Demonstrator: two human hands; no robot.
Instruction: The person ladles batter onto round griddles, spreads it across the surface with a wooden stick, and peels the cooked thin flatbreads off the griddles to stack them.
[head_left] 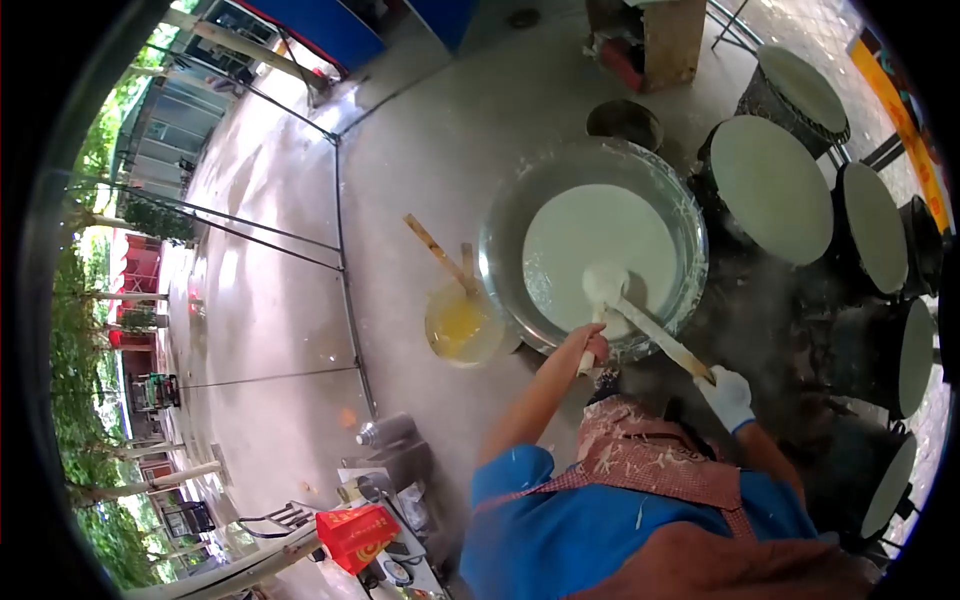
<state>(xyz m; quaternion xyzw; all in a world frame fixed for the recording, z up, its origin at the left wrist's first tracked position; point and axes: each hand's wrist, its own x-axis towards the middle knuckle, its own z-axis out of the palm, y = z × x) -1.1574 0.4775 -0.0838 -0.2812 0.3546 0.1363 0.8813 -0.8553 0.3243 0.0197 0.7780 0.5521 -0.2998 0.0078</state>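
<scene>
A large metal basin (496,262) holds thick white batter (590,225). My right hand (728,398), in a white glove, is closed around the handle end of a long-handled ladle (655,333). The ladle's batter-covered bowl is over the basin, near its front side. My bare left hand (594,346) is closed on a short whitish stick (587,362) at the basin's near rim. The stick's upper end is close to the ladle's bowl, and I cannot make out its kind.
Several round griddles (772,190), topped with pale surfaces, stand along the right side. A bowl of yellow liquid (462,328) with a wooden-handled tool (438,250) sits left of the basin. A red bag (357,537) lies on a small table at lower left.
</scene>
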